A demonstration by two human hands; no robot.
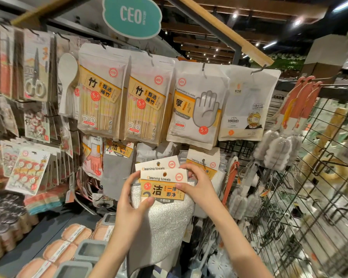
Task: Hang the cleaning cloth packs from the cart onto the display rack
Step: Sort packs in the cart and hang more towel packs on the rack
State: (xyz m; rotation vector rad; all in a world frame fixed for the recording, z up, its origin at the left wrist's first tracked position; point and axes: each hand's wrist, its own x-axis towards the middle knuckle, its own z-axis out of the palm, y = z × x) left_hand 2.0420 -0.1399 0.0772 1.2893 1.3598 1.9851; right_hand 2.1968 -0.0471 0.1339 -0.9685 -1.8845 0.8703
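Fingers (149, 200) of the left hand (132, 199) pinch the left side of a cloth pack (165, 197), with the thumb on its orange label. The right hand (197, 185) grips the right side of the card top, thumb in front and fingers curled over the top edge. Both hands hold the pack up in front of the rack (235, 146). Its white fluffy cloth hangs down between the arms. Just behind it is a second pack (156, 164) with the same words, "Cleaning towels". A third pack (204, 163) hangs on the rack just to the right. Above them hang bags of chopsticks (102, 97) and gloves (197, 109). Brushes (277, 149) hang further right.
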